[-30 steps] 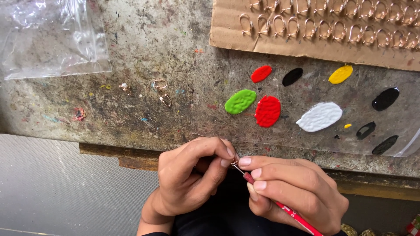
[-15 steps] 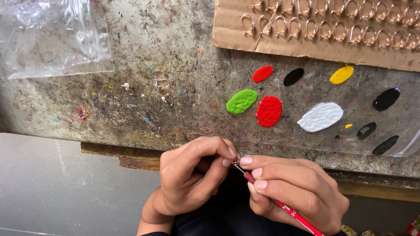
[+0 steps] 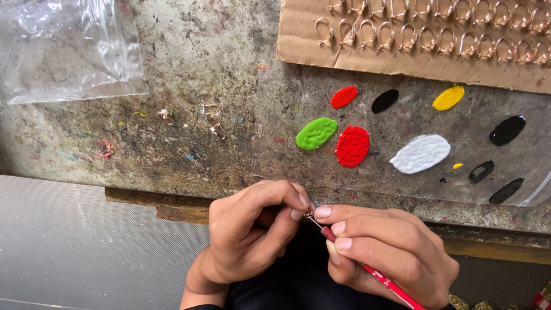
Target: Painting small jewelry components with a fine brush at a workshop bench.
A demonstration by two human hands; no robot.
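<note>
Hands meeting at 6 o'clock, just below the near edge of a worn, paint-flecked workbench [image 3: 189, 63]. Left hand [image 3: 249, 232] curled nearly shut, thumb and forefinger pinched on a tiny metal piece [image 3: 310, 216], too small to make out clearly. Right hand [image 3: 387, 252] at 5 o'clock, fingers closed around a thin red brush [image 3: 379, 276], handle running off toward 5 o'clock, fine tip touching the pinched piece where both hands meet. Fingertips of the two hands almost touching.

Above the hands, from centre toward 3 o'clock, blobs of paint on a clear plastic sheet [image 3: 402, 183] lying flat on the bench: green blob [image 3: 316, 133] near centre, large red blob [image 3: 352, 146] just beside it, small red blob [image 3: 344, 97] above, white blob [image 3: 420, 153] further toward 3 o'clock, yellow blob [image 3: 448, 98] toward 2 o'clock, several black blobs [image 3: 507, 130] spread between 1 and 4 o'clock.

At 1 o'clock, along the far edge, strip of brown cardboard [image 3: 310, 40] holding rows of copper-coloured wire hooks [image 3: 436, 40], set side by side.

At 10 o'clock, crumpled clear plastic bag [image 3: 63, 49] lying flat on the bench. Between bag and paint, near 11 o'clock, a few loose hooks [image 3: 211, 110] scattered on the bare surface, well apart from both hands.

At 8 o'clock, below the bench edge, grey floor [image 3: 69, 247].
</note>
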